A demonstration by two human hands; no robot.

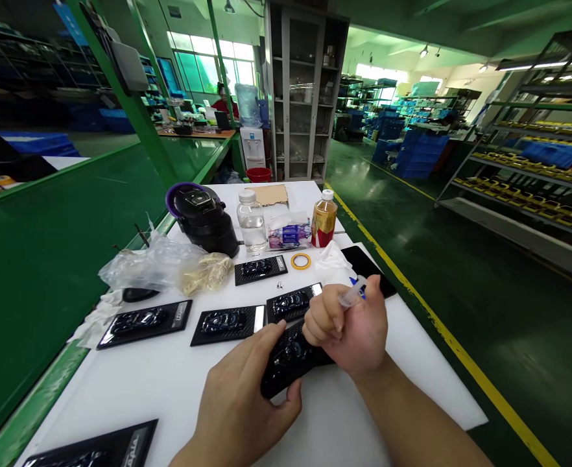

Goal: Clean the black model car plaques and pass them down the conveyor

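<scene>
My left hand (240,395) grips a black glossy part (286,363) lying on the white table (169,383), fingers along its top edge and thumb under its near end. My right hand (349,327) is closed in a fist round a clear syringe-like applicator (354,293) with a blue end, held just over the black part. Several similar black parts lie flat in a row beyond, one (227,323) at the middle and another (144,322) to the left.
At the back of the table stand a black and purple jug (203,217), a clear bottle (251,220), a brown drink bottle (323,219), a tape ring (300,261) and a crumpled plastic bag (154,263). A green conveyor (47,240) runs on the left. A yellow floor line (412,285) runs on the right.
</scene>
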